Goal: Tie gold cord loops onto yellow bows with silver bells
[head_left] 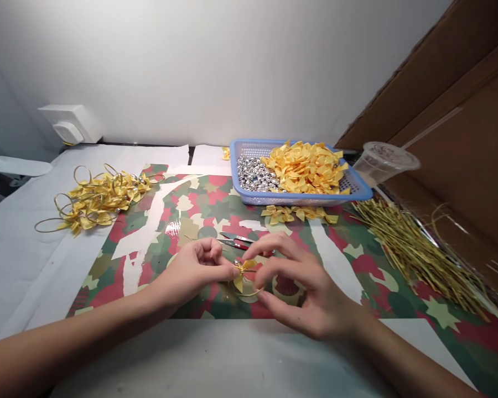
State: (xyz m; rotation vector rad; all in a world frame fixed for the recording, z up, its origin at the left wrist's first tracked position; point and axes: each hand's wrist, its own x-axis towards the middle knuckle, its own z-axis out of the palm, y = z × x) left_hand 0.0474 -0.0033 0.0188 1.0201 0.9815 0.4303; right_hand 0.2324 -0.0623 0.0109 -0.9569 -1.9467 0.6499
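My left hand point(199, 268) pinches a small yellow ribbon bow point(239, 281) between thumb and forefinger, a silver bell showing at its top. From the bow a gold wire point(249, 294) curves round to my right hand point(301, 282), whose thumb and fingers close on the wire's end. The other fingers of that hand are bent above it. Just behind both hands lie scissors point(232, 243) with red and black handles, partly covered by my right fingers. Loose yellow bows point(299, 213) rest farther back.
A blue basket point(302, 197) holds silver bells point(257, 174) and yellow bows point(305, 166). Finished-looking looped bows point(102, 199) are heaped at left. Gold wire stems point(419, 254) lie at right, near a clear plastic cup point(388, 160) and a cardboard box point(460, 138).
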